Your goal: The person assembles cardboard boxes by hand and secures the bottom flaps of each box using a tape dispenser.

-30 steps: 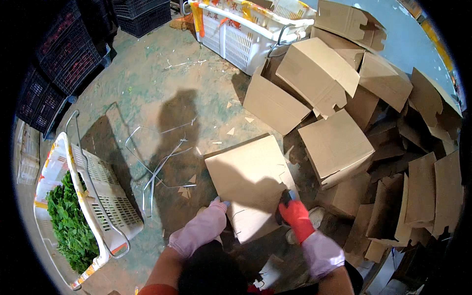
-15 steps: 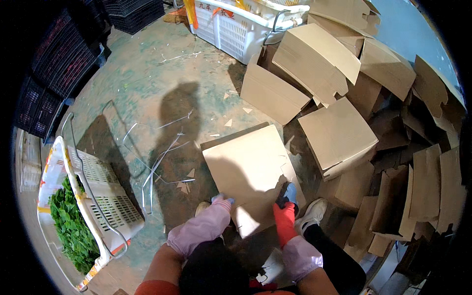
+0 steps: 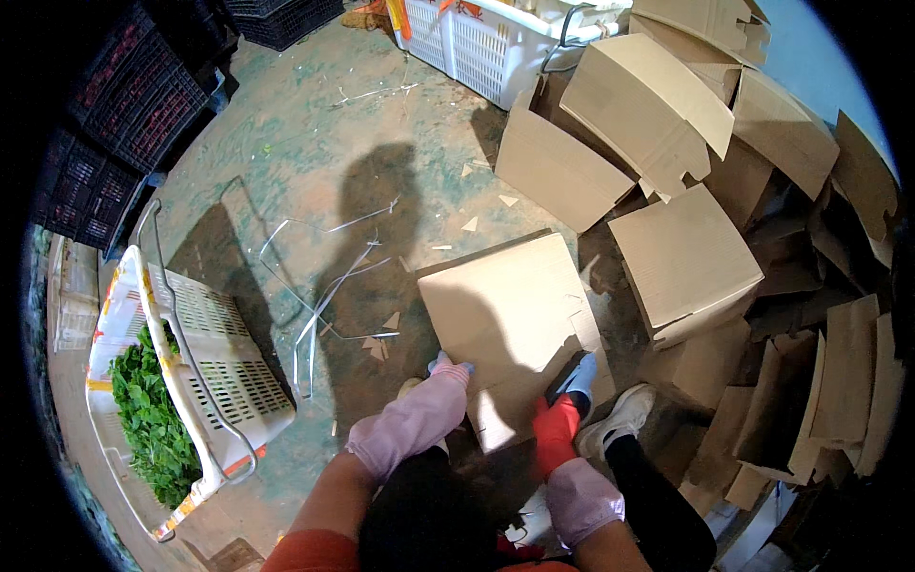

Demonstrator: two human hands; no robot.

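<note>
A flat-topped brown cardboard box (image 3: 515,305) lies on the floor in front of me, its top partly in my shadow. My left hand (image 3: 450,366), in a pale glove, is closed on the box's near left edge, the thumb over the top. At the near right part of the box, my right hand (image 3: 579,379) wears a blue-grey glove under a red cuff. A dark, elongated thing (image 3: 566,374) shows along its inner side, and the fingers look closed round it. I cannot make out its kind.
Several cardboard boxes (image 3: 681,257) lie heaped to the right. At left, a white basket (image 3: 233,338) holds green leaves (image 3: 152,419). Loose white straps (image 3: 319,305) and cardboard scraps (image 3: 379,348) litter the floor. Black crates (image 3: 143,86) and a white crate (image 3: 477,57) stand farther back.
The whole view has shifted, so the scene sits farther right. My right hand has turned slightly and shows more of the dark thing. My left hand keeps its place on the box edge.
</note>
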